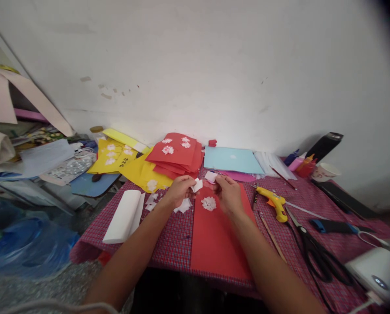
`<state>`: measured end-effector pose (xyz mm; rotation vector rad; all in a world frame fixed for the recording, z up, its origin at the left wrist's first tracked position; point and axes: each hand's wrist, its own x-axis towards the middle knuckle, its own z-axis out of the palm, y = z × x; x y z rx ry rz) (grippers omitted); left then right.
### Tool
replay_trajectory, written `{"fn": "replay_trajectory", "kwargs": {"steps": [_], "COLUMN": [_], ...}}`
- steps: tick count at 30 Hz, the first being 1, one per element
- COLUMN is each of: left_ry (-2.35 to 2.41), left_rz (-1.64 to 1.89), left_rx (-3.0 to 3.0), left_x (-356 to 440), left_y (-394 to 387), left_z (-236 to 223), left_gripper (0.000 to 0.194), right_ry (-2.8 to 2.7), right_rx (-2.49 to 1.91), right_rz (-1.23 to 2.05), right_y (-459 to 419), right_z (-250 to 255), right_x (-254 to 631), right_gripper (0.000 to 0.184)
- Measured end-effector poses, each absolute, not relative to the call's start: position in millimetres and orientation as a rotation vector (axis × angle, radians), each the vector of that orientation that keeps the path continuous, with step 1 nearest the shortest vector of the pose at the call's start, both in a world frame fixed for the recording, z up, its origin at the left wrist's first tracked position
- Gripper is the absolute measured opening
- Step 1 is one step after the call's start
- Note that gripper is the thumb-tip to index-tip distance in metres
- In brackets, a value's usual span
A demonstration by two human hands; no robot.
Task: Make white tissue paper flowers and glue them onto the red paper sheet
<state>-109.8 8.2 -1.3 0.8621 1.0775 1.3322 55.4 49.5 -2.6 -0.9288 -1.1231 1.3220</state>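
My left hand point(181, 189) pinches a small piece of white paper point(197, 185) between thumb and fingers. Close by on its right, my right hand point(227, 192) grips another small white paper piece point(211, 176). The two pieces are apart, held above the top of a red paper sheet point(222, 244). On that sheet, between my hands, sits a white paper flower point(208, 203). Several torn white scraps point(183, 205) lie on the checked tablecloth beside my left hand. A folded white paper point(124, 216) rests farther left.
Red sheets with white flowers point(178, 152) are stacked behind my hands, beside yellow sheets point(114, 155) and light blue paper point(232, 160). At right lie a yellow glue gun point(273, 203), black scissors point(319, 253), a white device point(376, 272) and a paper cup point(324, 172). A wall rises behind.
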Motion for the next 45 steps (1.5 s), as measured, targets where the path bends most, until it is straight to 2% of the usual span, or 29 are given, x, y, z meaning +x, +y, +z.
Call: {"fn": "replay_trajectory", "kwargs": {"steps": [5,9,13,17,21,25,33,39,45], "left_ry": [0.983,0.915,0.919,0.935,1.015,1.087,1.177,1.137,1.138], "left_rz": [1.576,1.773,1.777,1.757,1.685,1.6,1.555,1.514,1.522], "left_rx": [0.681,0.568,0.558,0.577,0.675,0.804,1.091,1.071,1.081], "left_x": [-118,-126,-128,-126,-121,-112,-106,-104,-104], "left_y": [12,15,16,15,13,10,9,8,8], "left_z": [3,5,4,5,6,3,-4,-3,-1], "left_gripper": [0.023,0.02,0.021,0.023,0.024,0.023,0.018,0.02,0.019], "right_ry": [-1.461,-1.925,-2.393,-2.489,-2.143,-1.883,-1.897,-1.869,-1.784], "right_rx": [-0.955,-0.847,-0.626,-0.614,-0.823,-0.877,-0.83,-0.839,-0.853], "right_rz": [1.001,0.603,0.464,0.465,0.496,0.612,0.688,0.723,0.806], "right_y": [46,31,15,14,25,28,27,32,32], "right_z": [-7,-12,-18,-16,-8,-3,-5,-11,-9], "right_x": [55,45,36,39,46,48,46,45,44], "right_gripper": [0.026,0.018,0.017,0.015,0.017,0.006,0.019,0.011,0.012]}}
